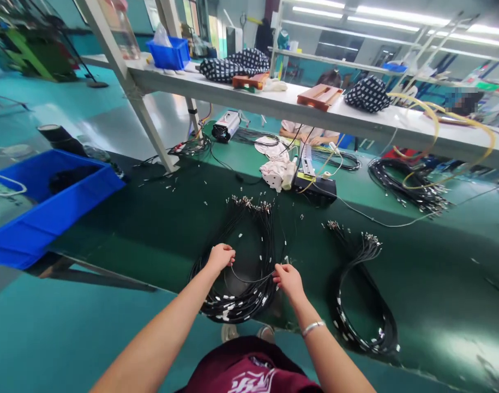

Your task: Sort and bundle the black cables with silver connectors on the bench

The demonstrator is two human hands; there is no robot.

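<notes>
Between my two hands runs a thin black cable (249,281), sagging in a shallow curve. My left hand (222,256) pinches it on the left, above a large looped bundle of black cables (233,314). On the other side my right hand (289,279) has closed its fingertips on the same cable. The bundle lies on the dark green tabletop, with white tags along its curve and metal-tipped ends gathered at the far side. To the right rests a second looped cable bundle (390,327), touched by neither hand.
A blue bin (89,194) stands at the left edge. Behind the bundle are a black box (317,188) and crumpled cloth (274,169). Another cable coil (380,174) lies back right. A shelf (216,90) crosses overhead; a co-worker's arms (314,135) show behind it.
</notes>
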